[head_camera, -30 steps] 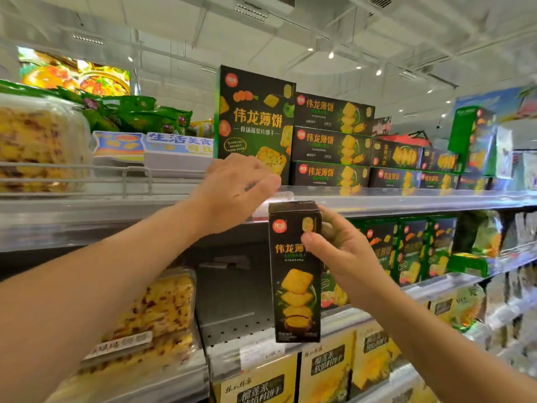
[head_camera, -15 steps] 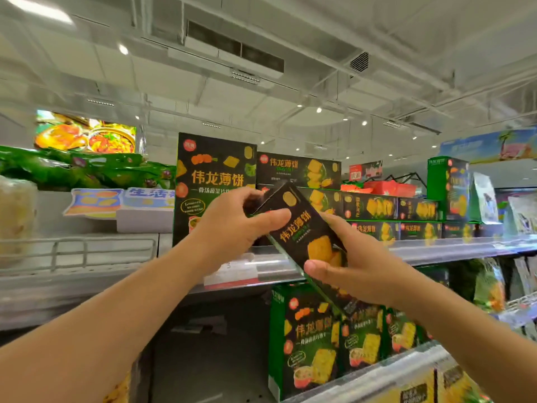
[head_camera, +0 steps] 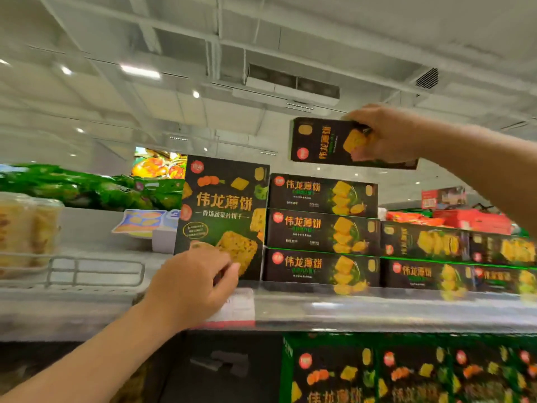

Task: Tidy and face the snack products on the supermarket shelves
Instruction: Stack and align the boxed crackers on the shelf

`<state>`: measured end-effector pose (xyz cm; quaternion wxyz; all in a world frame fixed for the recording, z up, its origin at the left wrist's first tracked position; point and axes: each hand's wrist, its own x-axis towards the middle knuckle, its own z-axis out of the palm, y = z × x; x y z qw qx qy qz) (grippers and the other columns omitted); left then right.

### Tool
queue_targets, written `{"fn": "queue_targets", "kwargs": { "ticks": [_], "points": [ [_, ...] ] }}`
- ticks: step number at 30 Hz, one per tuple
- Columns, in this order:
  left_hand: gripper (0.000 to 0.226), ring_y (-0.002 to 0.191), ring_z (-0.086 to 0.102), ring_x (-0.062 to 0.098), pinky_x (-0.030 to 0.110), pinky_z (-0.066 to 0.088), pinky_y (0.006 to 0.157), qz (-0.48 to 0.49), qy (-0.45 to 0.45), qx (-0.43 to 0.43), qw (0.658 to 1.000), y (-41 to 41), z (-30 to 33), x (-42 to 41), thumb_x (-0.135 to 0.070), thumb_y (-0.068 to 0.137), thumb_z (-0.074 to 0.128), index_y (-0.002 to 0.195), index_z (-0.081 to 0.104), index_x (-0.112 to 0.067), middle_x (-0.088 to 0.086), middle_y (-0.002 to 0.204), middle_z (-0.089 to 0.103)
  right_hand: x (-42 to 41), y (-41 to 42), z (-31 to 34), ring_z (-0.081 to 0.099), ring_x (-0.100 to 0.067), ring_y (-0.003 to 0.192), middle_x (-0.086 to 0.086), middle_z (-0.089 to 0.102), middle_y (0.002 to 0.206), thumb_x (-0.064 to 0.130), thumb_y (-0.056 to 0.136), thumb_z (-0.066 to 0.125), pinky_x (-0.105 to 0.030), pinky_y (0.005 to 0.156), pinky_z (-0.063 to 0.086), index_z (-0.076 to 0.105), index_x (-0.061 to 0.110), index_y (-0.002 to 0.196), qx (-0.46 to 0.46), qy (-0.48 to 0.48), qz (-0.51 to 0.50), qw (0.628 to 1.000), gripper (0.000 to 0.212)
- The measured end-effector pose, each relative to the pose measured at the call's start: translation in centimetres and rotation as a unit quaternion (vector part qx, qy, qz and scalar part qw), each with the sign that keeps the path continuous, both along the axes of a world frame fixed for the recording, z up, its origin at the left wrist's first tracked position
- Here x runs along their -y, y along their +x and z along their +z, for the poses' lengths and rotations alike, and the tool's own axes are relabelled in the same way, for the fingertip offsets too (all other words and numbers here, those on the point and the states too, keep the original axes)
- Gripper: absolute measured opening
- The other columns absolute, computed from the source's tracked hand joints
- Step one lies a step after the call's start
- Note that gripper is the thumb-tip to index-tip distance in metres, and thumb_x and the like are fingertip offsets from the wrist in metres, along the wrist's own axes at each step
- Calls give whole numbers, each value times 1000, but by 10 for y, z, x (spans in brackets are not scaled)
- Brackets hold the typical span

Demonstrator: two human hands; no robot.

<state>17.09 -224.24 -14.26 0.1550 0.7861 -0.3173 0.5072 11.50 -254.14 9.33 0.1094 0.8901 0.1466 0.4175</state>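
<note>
Large box standing upright on top shelf, stack of three flat boxes sitting just right of it, touching. Lower stack of two boxes lying further right. Right hand holding slim box flat in air above three-box stack, apart from it. Left hand hovering before large box's lower corner. Clear tubs sitting far left behind wire divider. More boxes standing on shelf below.
</note>
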Motion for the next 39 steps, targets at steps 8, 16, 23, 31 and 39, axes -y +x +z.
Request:
{"fn": "queue_targets", "kwargs": {
  "ticks": [8,16,23,31,39],
  "points": [
    [34,44,34,8,22,22,42,68,6,39,997,4,-6,2,-36,88,41,55,39,-25,-13,49,35,-14,78,17,52,-11,71,8,56,87,39,84,71,-31,62,43,49,27,99,-76,-3,-12,997,29],
    [32,44,34,8,19,20,44,75,15,54,996,2,-3,5,-33,87,44,60,28,-31,-15,51,28,-17,85,21,58,-21,93,3,61,106,38,86,69,-41,82,51,53,24,120,-118,1,-3,993,40],
    [33,44,36,7,24,26,42,79,20,47,996,1,-4,3,-36,89,42,57,35,-29,-14,49,35,-22,78,24,55,-24,107,3,53,135,42,78,76,-44,87,53,38,34,143,-152,103,21,983,75],
    [32,45,38,6,17,22,44,64,26,51,996,0,-3,3,-36,88,43,58,39,-29,-14,51,41,-57,44,4,51,-21,122,3,55,136,32,87,64,-35,95,42,51,29,134,19,58,161,985,49],
    [29,64,55,16,29,47,53,60,73,37,995,-15,6,-14,-34,89,40,72,60,-21,-8,70,59,-156,35,-51,48,-28,125,-5,55,135,43,88,54,-43,103,43,48,18,136,8,-118,138,983,54]
  ]
}}
